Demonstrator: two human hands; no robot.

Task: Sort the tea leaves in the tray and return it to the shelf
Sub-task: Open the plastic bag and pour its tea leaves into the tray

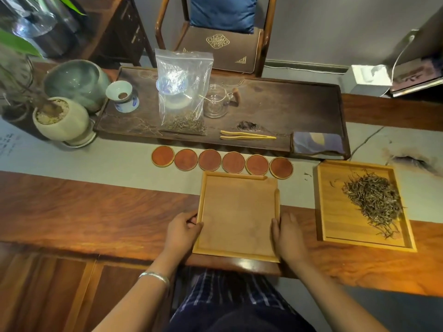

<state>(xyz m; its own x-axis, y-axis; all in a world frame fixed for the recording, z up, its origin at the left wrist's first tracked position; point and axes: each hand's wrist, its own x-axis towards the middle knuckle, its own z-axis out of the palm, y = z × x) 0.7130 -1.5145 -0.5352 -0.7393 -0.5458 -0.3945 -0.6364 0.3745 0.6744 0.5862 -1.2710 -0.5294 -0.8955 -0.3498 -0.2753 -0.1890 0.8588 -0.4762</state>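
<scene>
**Empty tray gripped, leaves waiting to the right**

At lower centre of the frame, the person's left hand (183,230) curls around the left rim of an empty wooden tray (239,212), fingers wrapped over the edge. The right hand (286,232) lies flatter against the right rim, fingers loosely bent; whether it truly grips or only steadies the tray cannot be told. The tea leaves (376,202) sit heaped in a second tray (335,212) at the right of the frame, apart from the held one, with a few strays on the cloth runner (119,161) near its upper left corner.

The risks look modest. The held tray's near edge sits close to the table edge (239,264), so a careless pull could tip it off. Sliding it upward would knock the row of round coasters (221,161) touching its far rim. Any jolt to the second tray could scatter the loose heap.
</scene>
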